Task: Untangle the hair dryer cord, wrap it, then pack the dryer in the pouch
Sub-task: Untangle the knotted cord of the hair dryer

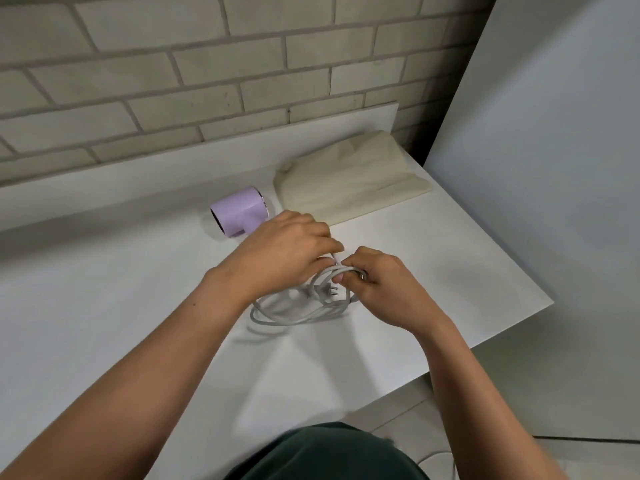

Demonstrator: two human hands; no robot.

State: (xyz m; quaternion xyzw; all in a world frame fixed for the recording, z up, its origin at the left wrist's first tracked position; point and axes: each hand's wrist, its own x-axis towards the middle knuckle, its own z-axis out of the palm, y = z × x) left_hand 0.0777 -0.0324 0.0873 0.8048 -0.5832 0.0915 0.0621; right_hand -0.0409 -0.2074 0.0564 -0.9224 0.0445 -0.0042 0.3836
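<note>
A lilac hair dryer [239,212] lies on its side on the white table [104,289], its handle hidden behind my left hand [280,251]. The white cord [294,311] lies in loose loops below both hands, with the two-pin plug [330,291] between them. My left hand pinches a strand of cord at its fingertips. My right hand [377,282] is closed around a bundle of cord loops. A flat cream fabric pouch [349,178] lies behind the hands, to the right of the dryer.
A pale brick wall [207,71] runs along the table's far side. A tall white panel [554,168] stands at the right. The table's right edge [512,323] drops to a tiled floor. My dark green clothing shows at the bottom.
</note>
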